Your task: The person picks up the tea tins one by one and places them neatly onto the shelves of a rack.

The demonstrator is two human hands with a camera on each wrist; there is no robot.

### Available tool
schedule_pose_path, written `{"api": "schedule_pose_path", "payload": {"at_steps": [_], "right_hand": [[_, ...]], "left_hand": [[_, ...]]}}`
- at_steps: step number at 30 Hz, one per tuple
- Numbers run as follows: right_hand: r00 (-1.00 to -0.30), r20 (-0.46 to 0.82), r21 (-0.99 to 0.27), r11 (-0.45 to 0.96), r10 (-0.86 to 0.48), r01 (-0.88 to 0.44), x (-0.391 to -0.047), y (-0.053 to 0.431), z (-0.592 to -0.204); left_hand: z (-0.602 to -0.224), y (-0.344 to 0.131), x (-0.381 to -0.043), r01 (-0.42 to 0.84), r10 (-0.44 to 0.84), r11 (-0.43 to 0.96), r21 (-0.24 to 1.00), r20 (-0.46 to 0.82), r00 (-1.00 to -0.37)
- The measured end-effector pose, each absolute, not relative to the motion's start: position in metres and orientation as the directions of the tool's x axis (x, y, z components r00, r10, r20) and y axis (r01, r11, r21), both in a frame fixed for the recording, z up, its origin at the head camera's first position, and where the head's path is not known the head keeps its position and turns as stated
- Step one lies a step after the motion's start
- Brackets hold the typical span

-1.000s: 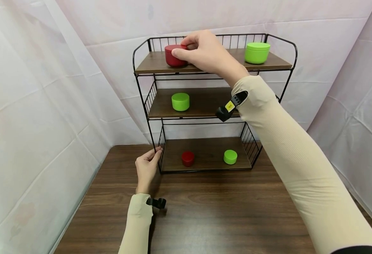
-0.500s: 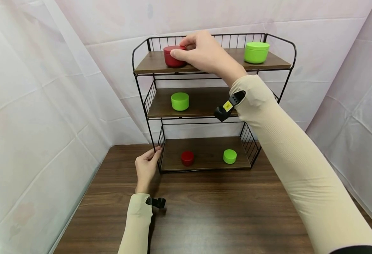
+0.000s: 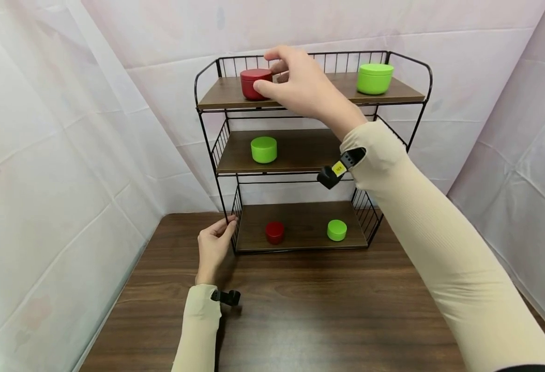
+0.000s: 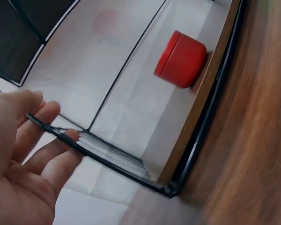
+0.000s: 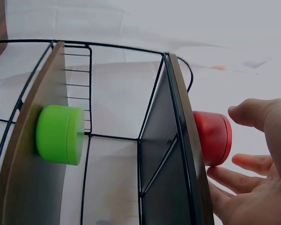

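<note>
On the top board of a three-tier wire shelf rack (image 3: pixel 221 191) stands a round red lidded jar (image 3: pixel 254 85), upright near the left end. My right hand (image 3: pixel 300 85) is just right of it, thumb and fingers spread around the jar. In the right wrist view a gap shows between the thumb and the red jar (image 5: pixel 210 138), while the fingers lie close to its underside edge. My left hand (image 3: pixel 214 248) pinches the lower left wire side of the rack; in the left wrist view the thumb and fingers of that hand (image 4: pixel 33 159) hold the black wire.
A large green jar (image 3: pixel 375 79) stands at the top right, and another green jar (image 3: pixel 264 150) on the middle board. The bottom board holds a small red jar (image 3: pixel 274 232) and a small green jar (image 3: pixel 336 230). The rack stands on a wooden table (image 3: pixel 300 310) before white cloth.
My right hand's thumb and fingers have loosened from the red jar, the hand shifting slightly right and down. The jar stays on the top board. My left hand keeps its hold.
</note>
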State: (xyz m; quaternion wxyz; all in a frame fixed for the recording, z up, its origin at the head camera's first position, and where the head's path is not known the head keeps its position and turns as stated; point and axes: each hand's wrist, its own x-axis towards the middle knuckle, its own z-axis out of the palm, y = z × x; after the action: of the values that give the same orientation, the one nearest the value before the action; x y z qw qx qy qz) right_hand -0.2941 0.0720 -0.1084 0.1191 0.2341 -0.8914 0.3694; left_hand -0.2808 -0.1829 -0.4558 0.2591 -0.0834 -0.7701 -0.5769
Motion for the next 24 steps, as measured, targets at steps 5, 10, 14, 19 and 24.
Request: {"api": "schedule_pose_path", "payload": {"at_steps": [5, 10, 14, 19, 24], "right_hand": [[-0.821, 0.475, -0.570, 0.601, -0.316, -0.561, -0.280, 0.081, -0.121], [-0.766, 0.590, -0.574, 0.535, -0.255, -0.620, -0.268, 0.090, -0.142], [-0.658, 0.723, -0.452, 0.577, -0.210, -0.680, -0.261, 0.095, -0.164], [-0.546, 0.809, -0.333, 0.596, -0.217, -0.730, -0.254, 0.107, -0.192], [-0.500, 0.840, -0.305, 0.576, -0.213, -0.759, -0.245, 0.117, -0.216]], "left_hand": [[-0.462, -0.186, -0.288, 0.423, -0.164, 0.346, 0.837, 0.498, -0.851], [-0.464, -0.186, -0.286, 0.401, -0.159, 0.430, 0.809, 0.505, -0.848], [-0.463, -0.194, -0.280, 0.384, -0.153, 0.484, 0.786, 0.508, -0.847], [-0.462, -0.204, -0.274, 0.378, -0.104, 0.516, 0.769, 0.494, -0.863], [-0.459, -0.213, -0.270, 0.384, -0.081, 0.516, 0.766, 0.489, -0.868]]}}
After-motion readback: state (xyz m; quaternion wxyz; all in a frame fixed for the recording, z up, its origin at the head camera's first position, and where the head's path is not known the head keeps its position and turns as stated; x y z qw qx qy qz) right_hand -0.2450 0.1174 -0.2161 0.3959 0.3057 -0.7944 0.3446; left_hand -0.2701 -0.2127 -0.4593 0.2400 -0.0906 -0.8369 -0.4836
